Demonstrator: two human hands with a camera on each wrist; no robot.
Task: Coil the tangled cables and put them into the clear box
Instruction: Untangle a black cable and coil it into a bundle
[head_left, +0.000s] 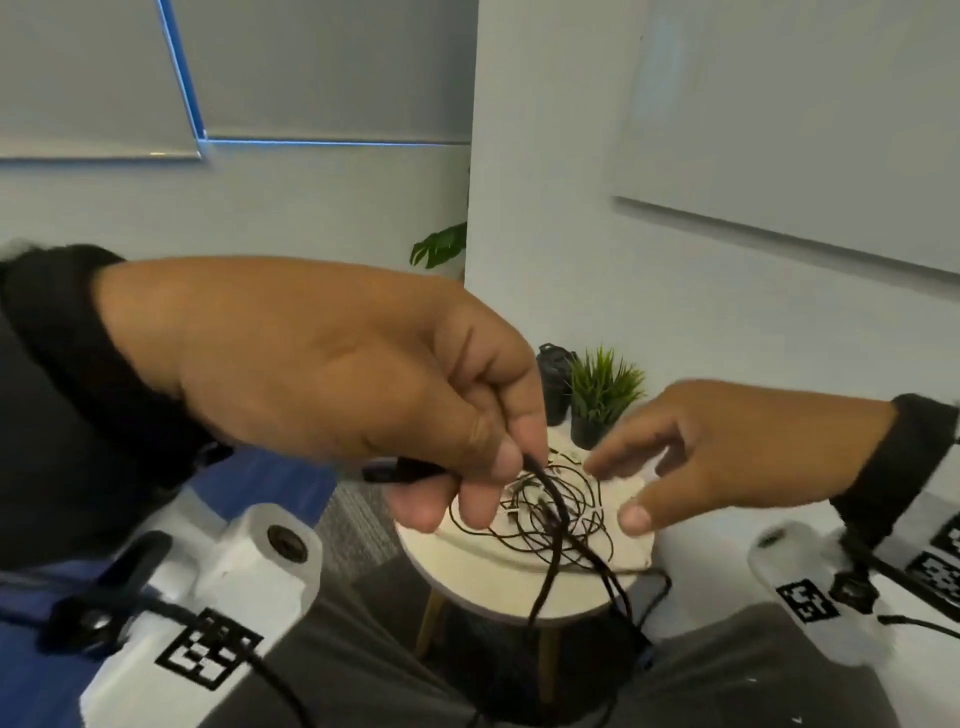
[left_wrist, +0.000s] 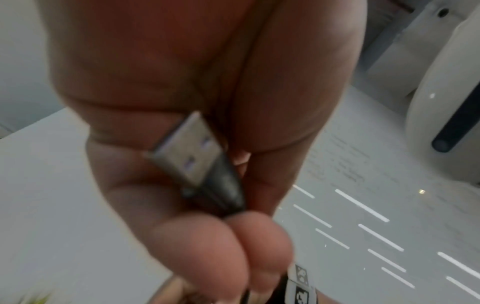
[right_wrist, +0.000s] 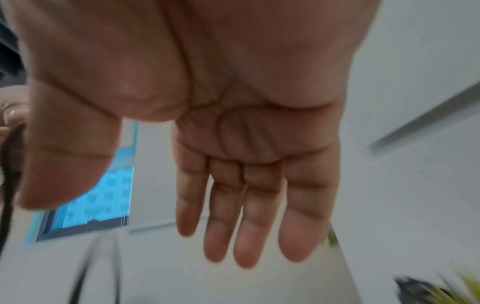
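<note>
Head view looks down; wrist views close, upward; share left hand (head_left: 332, 364)

White walls (head_left: 545, 156), round side table (head_left: 467, 587), grey carpet (head_left: 353, 525).

It looked like an office room. A big whiteboard (head_left: 810, 119) hung on the pale wall, and grey roller blinds (head_left: 93, 78) covered the windows, with blue light along their edges. A small round table (head_left: 467, 587) on wooden legs stood on grey carpet (head_left: 353, 525). A little potted plant (head_left: 600, 395) sat on the table, and a bigger leafy plant (head_left: 441, 244) peeked out from behind the wall corner.
</note>
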